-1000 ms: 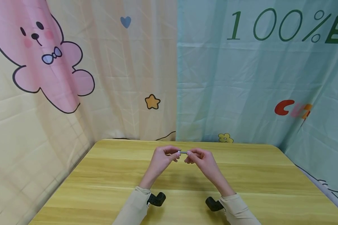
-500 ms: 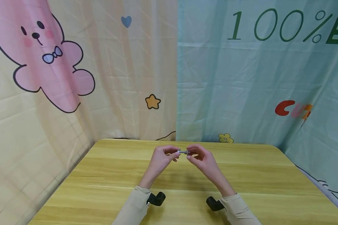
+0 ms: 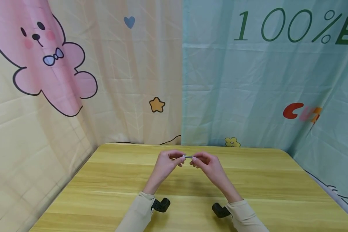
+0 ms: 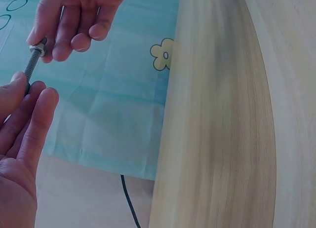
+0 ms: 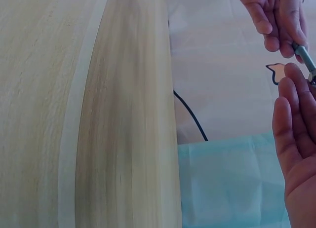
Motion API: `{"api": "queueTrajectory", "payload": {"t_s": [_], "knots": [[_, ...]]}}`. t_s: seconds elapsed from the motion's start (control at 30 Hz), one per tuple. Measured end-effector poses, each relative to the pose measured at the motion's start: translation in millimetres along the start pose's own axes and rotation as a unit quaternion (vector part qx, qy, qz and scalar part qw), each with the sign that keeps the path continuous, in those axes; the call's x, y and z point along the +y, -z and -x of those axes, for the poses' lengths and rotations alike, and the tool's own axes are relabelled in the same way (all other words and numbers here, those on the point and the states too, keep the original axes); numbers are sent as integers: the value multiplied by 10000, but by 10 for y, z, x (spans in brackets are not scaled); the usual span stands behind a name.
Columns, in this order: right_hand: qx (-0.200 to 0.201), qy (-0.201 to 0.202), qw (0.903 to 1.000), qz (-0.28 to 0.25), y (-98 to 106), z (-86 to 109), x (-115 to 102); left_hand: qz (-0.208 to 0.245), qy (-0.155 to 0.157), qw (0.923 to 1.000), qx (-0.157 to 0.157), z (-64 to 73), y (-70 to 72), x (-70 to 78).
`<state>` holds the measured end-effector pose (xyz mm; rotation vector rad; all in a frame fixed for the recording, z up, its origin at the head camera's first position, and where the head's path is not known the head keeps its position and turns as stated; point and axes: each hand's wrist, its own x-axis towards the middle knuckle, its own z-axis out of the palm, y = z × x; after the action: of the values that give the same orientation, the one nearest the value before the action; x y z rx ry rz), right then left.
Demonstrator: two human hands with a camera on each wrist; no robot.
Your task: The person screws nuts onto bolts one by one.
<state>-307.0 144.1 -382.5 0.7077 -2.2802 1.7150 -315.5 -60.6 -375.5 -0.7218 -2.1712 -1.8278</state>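
A metal bolt (image 4: 32,64) spans the gap between my two hands, held above the table and lying roughly level in the head view. Thumb and fingers of my left hand (image 3: 167,164) pinch one end of it. Toward the other end sits a hex nut (image 4: 38,49), threaded around the shank. My right hand (image 3: 207,163) pinches that end at the nut, thumb on the near side. In the right wrist view the nut shows only partly at the frame's edge, beside the right fingers (image 5: 291,99). The bolt's end in the left hand is mostly covered by fingertips.
Under the hands lies a wooden table (image 3: 119,180) with rounded far corners. Printed curtains (image 3: 249,80) hang close behind it and along both sides. Black wrist cameras (image 3: 161,205) are strapped at both sleeves.
Half a second ago the right thumb and fingers were spread apart, baring the nut; now they have come together on it again. The left hand keeps its pinch, almost still.
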Motion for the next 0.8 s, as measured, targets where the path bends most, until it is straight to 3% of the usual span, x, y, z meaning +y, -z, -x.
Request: {"api": "queueTrajectory", "payload": {"t_s": [0.23, 0.4, 0.57, 0.8], "knots": [[-15, -395, 9992, 66, -14, 54, -317, 6, 75, 9999, -88, -7, -7, -9], [-32, -116, 9996, 251, -10, 94, -435, -1, 96, 9999, -62, -2, -4, -5], [-104, 249, 9993, 250, -8, 57, -295, -65, 103, 9999, -4, -2, 1, 5], [-155, 122, 9998, -32, 2, 15, -50, 52, 57, 9999, -90, -1, -2, 5]]}}
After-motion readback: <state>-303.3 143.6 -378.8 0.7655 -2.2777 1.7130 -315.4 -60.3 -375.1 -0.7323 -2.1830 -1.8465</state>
